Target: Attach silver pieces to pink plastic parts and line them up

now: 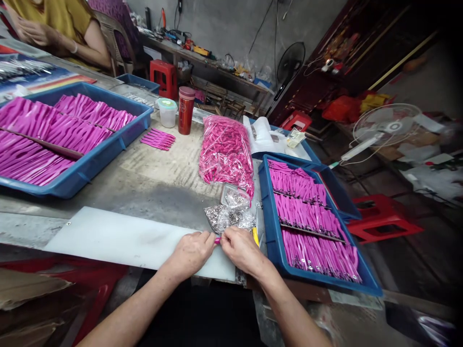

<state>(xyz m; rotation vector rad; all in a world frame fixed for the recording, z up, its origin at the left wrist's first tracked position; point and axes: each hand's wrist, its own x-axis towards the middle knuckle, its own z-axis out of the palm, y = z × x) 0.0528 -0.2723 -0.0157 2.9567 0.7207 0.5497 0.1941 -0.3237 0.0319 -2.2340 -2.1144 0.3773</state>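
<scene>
Both of my hands meet over the right end of a white board (pixel 144 241). My left hand (pixel 195 248) is closed round one end of a small pink plastic piece (pixel 217 240). On its other end my right hand (pixel 240 246) is closed too. Only a short stretch of the piece shows between the fists; its exact kind is hidden. Just beyond my fingers lie small metal parts (pixel 216 215) in clear plastic bags. A yellow-handled tool (pixel 255 236) rests beside my right hand.
Blue trays stand left (pixel 119 140) and right (pixel 269 217), filled with rows of pink pieces. A clear bag of pink parts (pixel 226 149), a red tumbler (pixel 185 111), a lidded tub (pixel 167 113) and a small pink bundle (pixel 158 139) occupy the table. Another person (pixel 68 33) sits at far left.
</scene>
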